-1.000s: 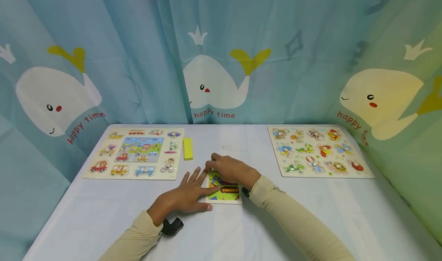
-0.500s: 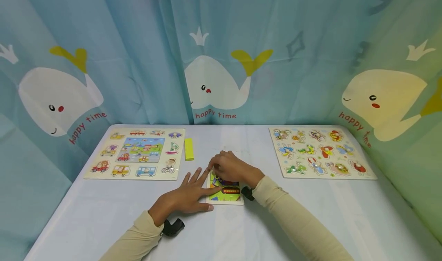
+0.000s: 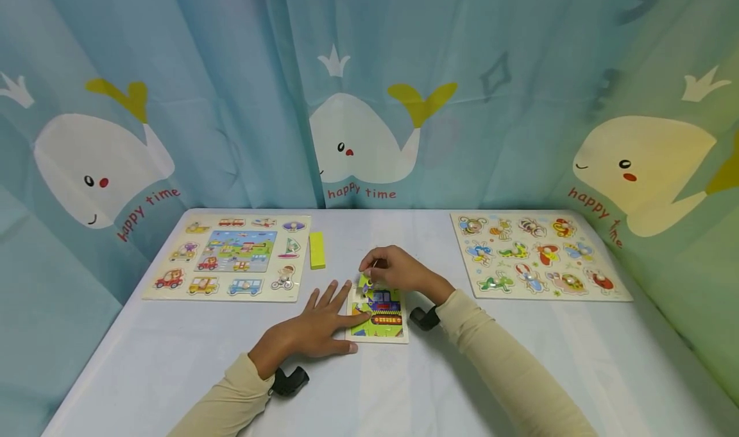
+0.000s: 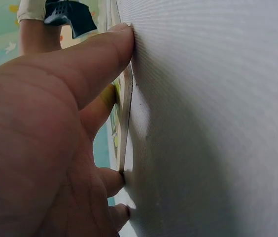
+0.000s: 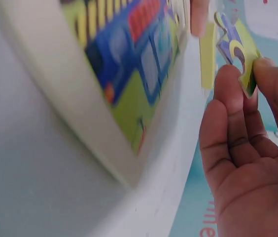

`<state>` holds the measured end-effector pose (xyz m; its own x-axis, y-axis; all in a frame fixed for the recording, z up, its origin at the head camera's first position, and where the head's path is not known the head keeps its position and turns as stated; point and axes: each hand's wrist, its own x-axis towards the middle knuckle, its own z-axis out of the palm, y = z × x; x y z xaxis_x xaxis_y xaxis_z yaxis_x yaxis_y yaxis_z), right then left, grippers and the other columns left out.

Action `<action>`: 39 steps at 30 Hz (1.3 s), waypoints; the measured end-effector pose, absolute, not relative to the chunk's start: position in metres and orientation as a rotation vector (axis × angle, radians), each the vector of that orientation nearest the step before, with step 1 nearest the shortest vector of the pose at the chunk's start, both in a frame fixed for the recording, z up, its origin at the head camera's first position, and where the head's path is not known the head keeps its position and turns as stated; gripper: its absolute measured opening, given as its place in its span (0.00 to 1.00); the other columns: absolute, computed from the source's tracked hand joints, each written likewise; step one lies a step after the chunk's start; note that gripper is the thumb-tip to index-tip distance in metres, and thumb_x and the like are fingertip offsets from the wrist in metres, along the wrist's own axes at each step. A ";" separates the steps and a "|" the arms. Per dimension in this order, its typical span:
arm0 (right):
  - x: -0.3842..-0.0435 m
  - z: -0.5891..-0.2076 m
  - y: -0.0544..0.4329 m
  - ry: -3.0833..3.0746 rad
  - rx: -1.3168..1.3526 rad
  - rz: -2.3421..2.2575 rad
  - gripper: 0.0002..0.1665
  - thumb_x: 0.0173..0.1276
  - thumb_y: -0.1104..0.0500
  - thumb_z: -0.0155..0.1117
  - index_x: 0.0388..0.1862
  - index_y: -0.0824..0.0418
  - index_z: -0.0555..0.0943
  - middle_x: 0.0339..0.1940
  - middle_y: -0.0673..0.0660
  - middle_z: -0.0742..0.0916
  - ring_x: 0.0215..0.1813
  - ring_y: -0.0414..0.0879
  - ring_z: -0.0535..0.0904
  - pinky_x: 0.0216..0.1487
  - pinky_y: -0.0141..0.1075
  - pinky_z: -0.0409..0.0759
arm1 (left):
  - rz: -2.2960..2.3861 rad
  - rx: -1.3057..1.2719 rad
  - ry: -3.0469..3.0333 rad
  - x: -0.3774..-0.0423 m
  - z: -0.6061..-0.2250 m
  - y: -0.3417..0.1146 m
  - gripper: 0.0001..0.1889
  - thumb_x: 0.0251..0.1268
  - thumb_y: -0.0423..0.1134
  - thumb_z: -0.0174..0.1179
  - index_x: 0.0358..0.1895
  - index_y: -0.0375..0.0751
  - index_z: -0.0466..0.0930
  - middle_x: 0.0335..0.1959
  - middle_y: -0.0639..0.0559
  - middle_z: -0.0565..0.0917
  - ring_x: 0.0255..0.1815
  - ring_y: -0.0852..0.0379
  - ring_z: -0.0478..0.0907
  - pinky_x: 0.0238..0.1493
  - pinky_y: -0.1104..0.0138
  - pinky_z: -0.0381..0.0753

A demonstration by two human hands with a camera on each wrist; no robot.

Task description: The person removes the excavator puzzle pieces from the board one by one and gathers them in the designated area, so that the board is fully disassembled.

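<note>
A small framed jigsaw puzzle (image 3: 378, 340) lies flat on the white table, showing a blue and red vehicle on green. My left hand (image 3: 314, 328) rests at its left side with straight, spread fingers; one finger reaches over the picture, and the thumb (image 4: 102, 52) touches the table by the near edge. Above the puzzle's upper left corner, my right hand (image 3: 401, 270) pinches a green and purple jigsaw piece (image 5: 245, 44) between thumb and fingertips. In the right wrist view the piece is raised clear of the frame.
A vehicle peg puzzle board (image 3: 222, 298) lies at the back left, with a yellow block (image 3: 317, 251) beside it. An insect peg puzzle board (image 3: 548, 296) lies at the back right. A blue whale-print curtain (image 3: 248, 135) stands behind the table.
My right hand has lifted the jigsaw piece from the puzzle's upper left corner and shifted slightly right, uncovering more of the picture. My left hand stays in place.
</note>
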<state>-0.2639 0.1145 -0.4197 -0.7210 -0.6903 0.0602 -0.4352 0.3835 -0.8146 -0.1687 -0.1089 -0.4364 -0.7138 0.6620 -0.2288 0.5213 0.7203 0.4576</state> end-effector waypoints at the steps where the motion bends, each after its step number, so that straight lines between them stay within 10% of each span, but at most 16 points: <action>1: -0.267 -0.420 0.116 2.368 -0.986 -1.263 0.08 0.71 0.72 0.55 0.43 0.70 0.81 0.36 0.56 0.85 0.35 0.45 0.82 0.40 0.36 0.80 | 0.517 0.913 2.546 -0.169 -0.436 -0.109 0.31 0.68 0.58 0.56 0.73 0.62 0.64 0.79 0.39 0.38 0.76 0.38 0.27 0.69 0.39 0.32; 39: -0.304 -0.432 0.123 2.734 -0.783 -0.957 0.08 0.70 0.65 0.62 0.43 0.63 0.87 0.44 0.56 0.87 0.50 0.50 0.80 0.52 0.43 0.77 | 0.529 0.927 2.577 -0.175 -0.440 -0.092 0.33 0.67 0.59 0.57 0.74 0.64 0.61 0.79 0.45 0.38 0.78 0.42 0.31 0.68 0.37 0.31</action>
<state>-0.3040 0.1234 -0.4321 -0.8545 -0.5181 0.0378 -0.4285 0.6619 -0.6150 -0.1754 -0.0922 -0.4401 -0.7244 0.6606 -0.1970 0.5295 0.7163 0.4545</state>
